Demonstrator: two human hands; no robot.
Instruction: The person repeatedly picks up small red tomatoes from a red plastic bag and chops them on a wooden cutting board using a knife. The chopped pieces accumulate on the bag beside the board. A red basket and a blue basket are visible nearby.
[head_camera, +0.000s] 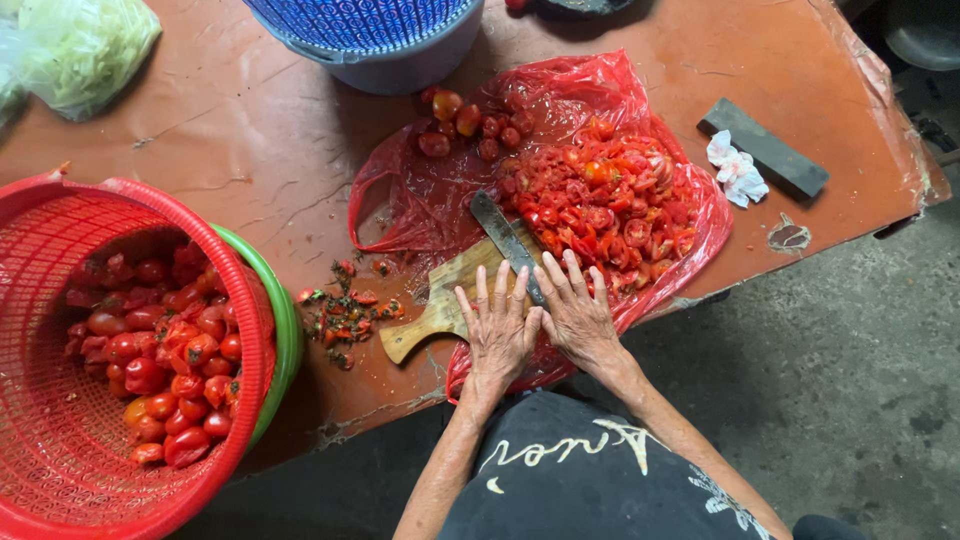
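fingers (497, 290) of the left hand (500, 335) spread flat, palm down, on the wooden cutting board (440, 300) near the front edge of the tabletop (250, 140); fingers of the right hand (578, 315) likewise splayed and pressed down just beside, thumb side touching the left hand, tips resting over the handle end of the knife (505, 240), gripping nothing. knife lying flat on the board, blade pointing toward the far edge, not lifted. beyond the blade, a large heap of cut tomato pieces (610, 205) piled on the red plastic bag (420, 200) toward the right half of the tabletop, so a good share of the chopping looks done. at the bag's far side, only a small cluster of whole tomatoes (470, 125) left uncut. at the left front corner, a red basket (60, 460) nested in a green bowl (285, 330), holding many more whole tomatoes, by appearance much work remaining. between basket and board, a scatter of stems and trimmings (345, 310). board itself bare of tomatoes, suggesting a pause between batches. at the far edge, a blue basket (370, 30); toward the right edge, a dark sharpening stone (765, 148) with a crumpled white tissue (737, 170) touching it.
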